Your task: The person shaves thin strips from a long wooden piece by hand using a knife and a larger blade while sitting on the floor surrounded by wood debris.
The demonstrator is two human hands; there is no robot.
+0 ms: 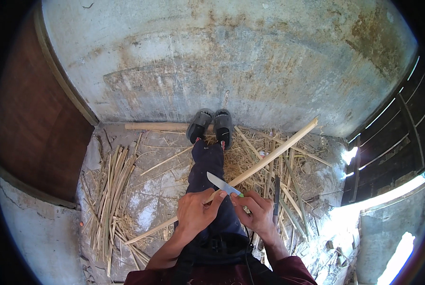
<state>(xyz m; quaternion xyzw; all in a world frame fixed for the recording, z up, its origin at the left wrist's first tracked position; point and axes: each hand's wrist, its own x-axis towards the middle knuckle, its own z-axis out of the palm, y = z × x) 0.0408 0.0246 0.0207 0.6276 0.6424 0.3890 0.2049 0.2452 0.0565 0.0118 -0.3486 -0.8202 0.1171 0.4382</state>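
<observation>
A long pale strip of split wood, probably bamboo (276,153), slants across my lap from low on the left to high on the right. My left hand (193,210) is closed around it near its middle, thumb toward the blade. In my right hand (257,214) is a knife (220,183) with a light green handle, of which only a bit shows between the fingers. Its broad silver blade points up and left, lying across the strip just beyond my left thumb. Whether the edge bites into the wood cannot be made out.
Several thin split strips (115,185) lie bundled on the floor at left. Curly shavings (243,164) and more strips cover the floor at right, beside a dark long tool (276,197). A round pole (158,126) lies along the stained wall (212,71), near my grey slippers (200,122).
</observation>
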